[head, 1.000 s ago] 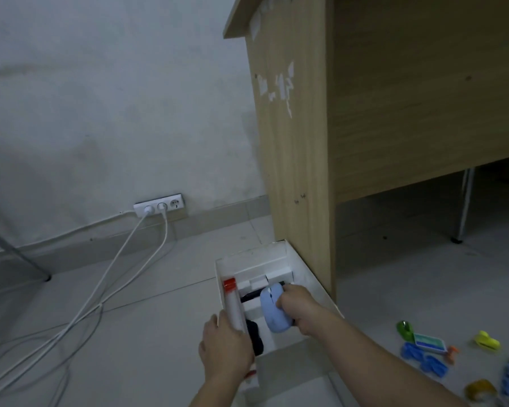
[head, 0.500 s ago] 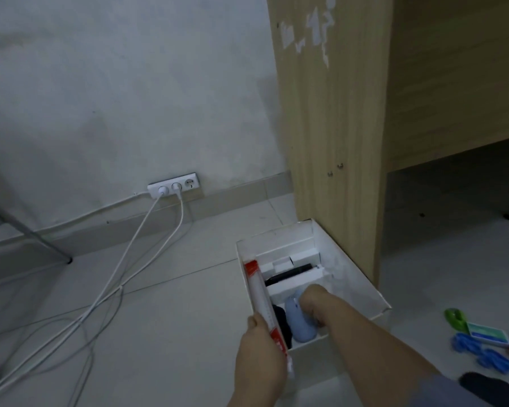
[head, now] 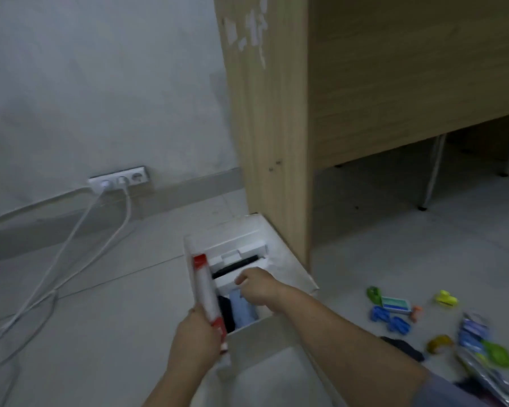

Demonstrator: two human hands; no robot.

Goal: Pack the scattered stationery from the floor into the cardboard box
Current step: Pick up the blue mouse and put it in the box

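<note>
White cables (head: 71, 259) run from a wall socket (head: 119, 179) across the floor. The left hand (head: 196, 342) grips a red-and-white tube (head: 207, 292) that lies along the left wall of the box (head: 291, 268). The right hand (head: 259, 286) hangs inside the box over a pale blue item (head: 241, 311); blur hides its grip. Past the desk (head: 265, 142), blue clips (head: 390, 317), a yellow clip (head: 445, 299) and a tape roll (head: 438, 343) lie scattered.

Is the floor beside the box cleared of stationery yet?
No: blue clips, a yellow clip and a green clip lie on the floor right of the box.
</note>
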